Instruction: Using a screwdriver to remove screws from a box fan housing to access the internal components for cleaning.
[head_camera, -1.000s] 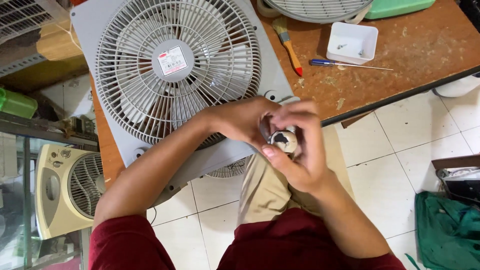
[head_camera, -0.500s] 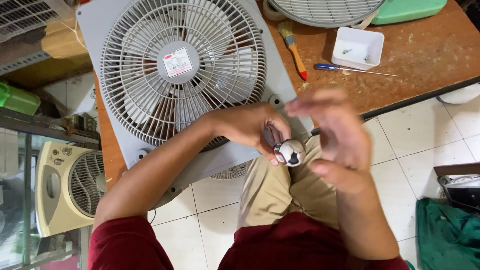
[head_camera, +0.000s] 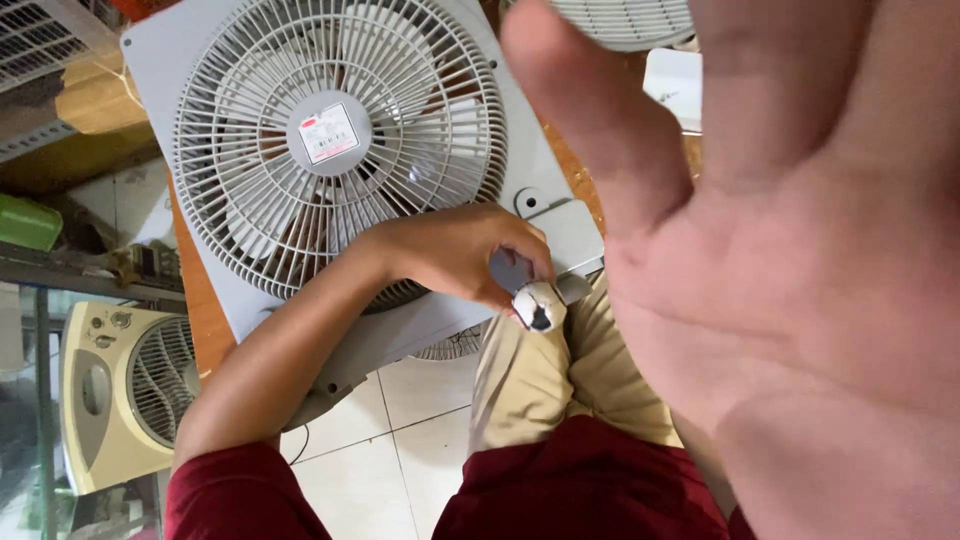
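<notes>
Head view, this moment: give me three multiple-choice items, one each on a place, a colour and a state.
1. Where is the small round knob?
A. in the left hand's fingertips, at the near edge of the grey box fan
B. on the floor tiles
C. in the white tray

2. What colour are the person's sleeves?
A. green
B. dark red
C. white

3. How is the right hand?
A. clenched on a screwdriver
B. flat on the fan grille
C. open and empty, raised close to the camera

Key:
1 A, the left hand pinches it beside the box fan.
2 B, both sleeves show dark red.
3 C, palm and spread fingers fill the right side.
</notes>
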